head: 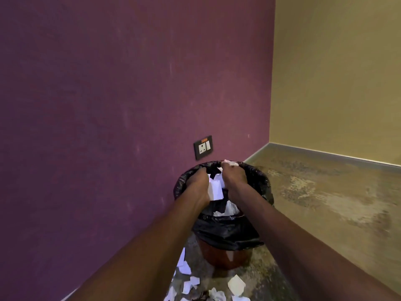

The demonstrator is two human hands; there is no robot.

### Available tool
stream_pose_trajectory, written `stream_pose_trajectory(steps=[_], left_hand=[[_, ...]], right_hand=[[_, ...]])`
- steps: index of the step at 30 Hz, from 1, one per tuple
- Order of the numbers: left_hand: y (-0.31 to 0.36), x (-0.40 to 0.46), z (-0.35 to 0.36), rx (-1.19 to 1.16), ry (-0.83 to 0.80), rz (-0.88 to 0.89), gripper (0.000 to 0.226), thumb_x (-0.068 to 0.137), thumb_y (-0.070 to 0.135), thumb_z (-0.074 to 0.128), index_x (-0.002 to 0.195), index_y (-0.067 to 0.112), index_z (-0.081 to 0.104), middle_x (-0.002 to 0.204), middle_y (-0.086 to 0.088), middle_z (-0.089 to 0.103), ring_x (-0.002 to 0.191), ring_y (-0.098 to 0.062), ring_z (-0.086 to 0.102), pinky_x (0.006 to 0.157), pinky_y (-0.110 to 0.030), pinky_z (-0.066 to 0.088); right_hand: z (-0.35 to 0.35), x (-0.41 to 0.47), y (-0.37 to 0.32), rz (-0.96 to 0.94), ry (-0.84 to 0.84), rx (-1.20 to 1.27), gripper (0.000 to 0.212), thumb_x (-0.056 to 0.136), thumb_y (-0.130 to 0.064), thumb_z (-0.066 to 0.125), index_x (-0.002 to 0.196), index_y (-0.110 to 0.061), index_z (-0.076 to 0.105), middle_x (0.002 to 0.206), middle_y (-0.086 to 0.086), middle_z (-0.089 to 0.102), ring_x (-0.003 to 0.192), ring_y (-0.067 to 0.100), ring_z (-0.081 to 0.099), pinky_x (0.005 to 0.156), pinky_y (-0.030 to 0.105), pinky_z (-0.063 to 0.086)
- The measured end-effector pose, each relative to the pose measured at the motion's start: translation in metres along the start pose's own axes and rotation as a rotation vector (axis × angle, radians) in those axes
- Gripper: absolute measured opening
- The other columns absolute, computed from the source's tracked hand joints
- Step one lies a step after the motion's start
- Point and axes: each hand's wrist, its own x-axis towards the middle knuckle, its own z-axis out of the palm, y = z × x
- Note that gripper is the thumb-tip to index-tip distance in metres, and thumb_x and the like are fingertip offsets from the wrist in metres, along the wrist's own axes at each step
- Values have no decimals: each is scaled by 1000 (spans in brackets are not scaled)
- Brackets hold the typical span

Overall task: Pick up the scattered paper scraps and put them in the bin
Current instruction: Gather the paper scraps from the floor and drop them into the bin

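Over the bin [225, 229] your left hand [198, 181] and right hand [233, 177] clutched light, floppy paper scraps [214, 189]; more lay at six o'clock, best pinched by edges.

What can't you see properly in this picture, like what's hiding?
- Head view: how full the bin is; both hands and the white paper they hold cover its mouth.
- Fingertips of the left hand and right hand: tucked behind the paper.
- Floor scraps: some cut off by the bottom edge, others hidden behind the arms.
- Wall socket label: too small.
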Motion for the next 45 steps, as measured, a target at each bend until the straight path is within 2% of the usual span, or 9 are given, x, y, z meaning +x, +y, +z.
stream_pose_trajectory(steps=[3, 7, 11, 16, 21, 27, 30, 33, 45], left_hand=[[10, -32, 13, 15, -79, 11, 59, 83, 61, 52, 118, 15, 66, 113, -13, 69, 99, -32, 68, 85, -46, 56], [19, -79, 16, -10, -129, 87, 69, 96, 64, 33, 126, 9, 60, 110, -16, 68, 96, -27, 67, 71, -38, 56], [17, -88, -4, -33, -137, 126, 71, 99, 55, 34, 147, 3, 35, 149, -22, 41, 138, -34, 39, 115, -43, 31], [16, -128, -47, 12, -96, 151, 49, 105, 42, 28, 126, 7, 56, 115, -10, 65, 98, -24, 64, 88, -35, 51], [26, -183, -111, 194, 10, 163, 36, 106, 35, 30, 94, 15, 57, 100, -4, 67, 82, -21, 65, 72, -31, 53], [27, -239, -194, 170, 85, 157, 26, 101, 37, 44, 93, 17, 59, 94, -2, 72, 81, -19, 67, 76, -30, 55], [-1, -268, -246, 191, 111, 92, 28, 100, 37, 48, 106, 13, 62, 105, -6, 73, 88, -21, 68, 84, -34, 56], [-39, -297, -300, 192, 219, 27, 31, 101, 35, 46, 110, 11, 62, 107, -8, 72, 90, -22, 68, 86, -36, 55], [-225, -425, -457, 140, 753, -61, 25, 101, 20, 50, 99, 4, 69, 93, -10, 73, 79, -23, 67, 77, -37, 53]], right_hand=[[-3, 30, 24, 190, -157, 102, 89, 62, -65, 55, 135, -14, 51, 125, 9, 62, 102, 34, 64, 81, 49, 57], [0, 54, 41, 222, -182, 143, 100, 55, -71, 53, 138, -16, 48, 121, 12, 64, 99, 35, 66, 78, 52, 57], [4, 8, 19, 62, -86, 72, 69, 88, -54, 45, 138, -6, 48, 130, 12, 58, 109, 32, 59, 91, 50, 53], [18, -39, 13, -269, -23, -155, 41, 98, -39, 48, 123, -8, 60, 120, 12, 65, 109, 29, 60, 89, 31, 45], [38, -85, 4, -519, -58, -400, 38, 97, -28, 47, 106, 2, 69, 111, 24, 68, 106, 37, 62, 85, 36, 45], [79, -134, 32, -592, -376, -545, 45, 89, -34, 33, 88, -7, 69, 72, 12, 73, 74, 33, 70, 79, 44, 57], [92, -163, 59, -644, -544, -626, 33, 100, -28, 35, 83, -16, 60, 67, 5, 69, 53, 16, 63, 54, 19, 50], [100, -185, 85, -688, -674, -661, 35, 102, -26, 36, 72, -21, 54, 63, 3, 66, 38, 1, 53, 46, 20, 41], [91, -246, 178, -660, -1080, -802, 45, 103, -21, 44, 63, -4, 57, 54, 8, 62, 42, 17, 57, 43, 22, 42]])
